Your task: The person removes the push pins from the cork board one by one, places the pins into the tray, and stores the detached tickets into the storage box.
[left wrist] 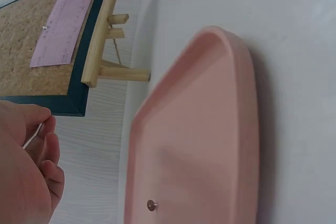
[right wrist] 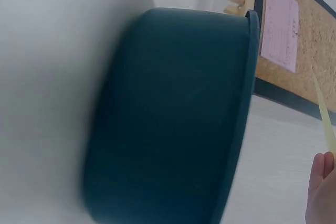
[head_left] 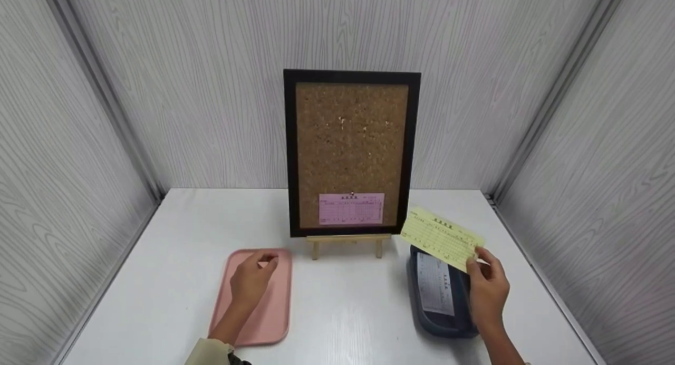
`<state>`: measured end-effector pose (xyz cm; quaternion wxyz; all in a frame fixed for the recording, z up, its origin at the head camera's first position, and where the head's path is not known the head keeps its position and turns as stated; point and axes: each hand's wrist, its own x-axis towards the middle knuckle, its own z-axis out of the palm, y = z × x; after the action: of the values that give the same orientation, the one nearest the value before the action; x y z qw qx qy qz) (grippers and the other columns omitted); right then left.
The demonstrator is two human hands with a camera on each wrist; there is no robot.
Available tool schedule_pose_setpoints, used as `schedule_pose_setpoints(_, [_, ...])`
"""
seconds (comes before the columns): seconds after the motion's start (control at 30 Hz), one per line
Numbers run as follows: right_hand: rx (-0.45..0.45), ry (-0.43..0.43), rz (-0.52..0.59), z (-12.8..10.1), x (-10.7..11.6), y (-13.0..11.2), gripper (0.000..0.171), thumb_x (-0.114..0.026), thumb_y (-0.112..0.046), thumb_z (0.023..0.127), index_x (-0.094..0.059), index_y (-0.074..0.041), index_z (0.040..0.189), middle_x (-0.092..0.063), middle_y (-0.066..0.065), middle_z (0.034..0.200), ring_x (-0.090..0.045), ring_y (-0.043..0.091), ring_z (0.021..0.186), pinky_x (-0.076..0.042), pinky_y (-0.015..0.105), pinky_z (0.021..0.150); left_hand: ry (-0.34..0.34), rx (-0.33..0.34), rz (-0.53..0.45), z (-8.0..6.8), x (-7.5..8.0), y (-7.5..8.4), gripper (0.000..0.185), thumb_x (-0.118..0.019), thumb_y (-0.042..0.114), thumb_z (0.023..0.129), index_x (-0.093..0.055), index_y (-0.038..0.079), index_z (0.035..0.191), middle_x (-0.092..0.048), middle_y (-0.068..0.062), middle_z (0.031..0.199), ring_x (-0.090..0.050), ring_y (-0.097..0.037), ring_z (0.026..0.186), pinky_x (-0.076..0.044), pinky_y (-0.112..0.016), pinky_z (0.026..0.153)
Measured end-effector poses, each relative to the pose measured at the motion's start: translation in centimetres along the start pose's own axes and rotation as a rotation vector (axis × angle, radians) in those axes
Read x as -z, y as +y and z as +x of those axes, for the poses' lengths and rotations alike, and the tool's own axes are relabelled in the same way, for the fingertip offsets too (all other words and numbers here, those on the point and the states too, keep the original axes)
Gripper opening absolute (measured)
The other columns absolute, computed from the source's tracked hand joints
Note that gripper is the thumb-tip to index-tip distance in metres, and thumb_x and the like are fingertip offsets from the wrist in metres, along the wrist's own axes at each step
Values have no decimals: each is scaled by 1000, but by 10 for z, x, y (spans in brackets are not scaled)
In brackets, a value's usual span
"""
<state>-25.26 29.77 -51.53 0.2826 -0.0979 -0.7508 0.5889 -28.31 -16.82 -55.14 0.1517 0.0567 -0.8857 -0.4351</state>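
Right of the black-framed cork board [head_left: 352, 153] on its small wooden easel [head_left: 348, 242], the right hand [head_left: 488, 291] pinches a pale yellow printed paper slip [head_left: 442, 239] by its lower corner, lifted above the dark blue plastic bin [head_left: 440, 300], apparently for pinning. Left of the board, the left hand [head_left: 252, 278] hovers over the pink flat tray [head_left: 275, 312], fingertips seemingly nipping a thin pin; another pushpin [left wrist: 151, 204] lies in it. A pink paper slip [head_left: 351, 209] hangs pinned low on the board.
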Motion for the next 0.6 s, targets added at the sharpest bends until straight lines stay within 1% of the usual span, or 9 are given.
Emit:
schedule_pose_setpoints(0.07, [-31,21,5,-3,5,6,40,-61,-23,102,-57,-12,140,-55,-2,128,-58,8,99,-49,13,76,-12,5,7,-3,-1,-5,14,-67,29,97,-74,25,108,-74,8,104,-64,-16,90,-46,-36,73])
schedule_pose_setpoints(0.13, [-62,40,2,-5,9,11,40,-60,-21,102,-56,-11,141,-55,-1,128,-57,7,99,-49,11,77,-27,9,17,-6,-2,-9,12,-67,28,97,-74,26,107,-74,8,103,-65,-14,89,-46,-36,73])
schedule_pose_setpoints(0.27, [-126,59,-7,-12,16,23,42,-59,-19,102,-55,-8,142,-53,-2,127,-55,4,96,-47,10,76,-55,25,51,-12,-2,-18,12,-66,27,97,-74,25,106,-74,9,103,-64,-11,80,-45,-35,70])
schedule_pose_setpoints(0.33, [-142,67,-20,-15,19,28,43,-59,-19,102,-54,-7,142,-53,-1,127,-55,2,94,-47,10,75,-70,33,65,-14,-2,-23,13,-66,27,97,-74,23,107,-74,8,103,-62,-11,76,-45,-35,70])
schedule_pose_setpoints(0.43, [-159,74,-40,-19,20,33,43,-59,-19,102,-54,-6,143,-53,1,128,-55,0,92,-47,10,74,-86,51,90,-17,-1,-28,14,-65,26,97,-74,22,107,-74,6,104,-64,-12,78,-45,-37,71])
schedule_pose_setpoints(0.6, [-189,95,-77,-24,21,38,43,-58,-18,102,-54,-4,142,-53,6,130,-55,-5,88,-46,10,71,-133,90,123,-19,0,-36,13,-66,24,95,-75,22,105,-74,6,104,-68,-16,91,-48,-43,78])
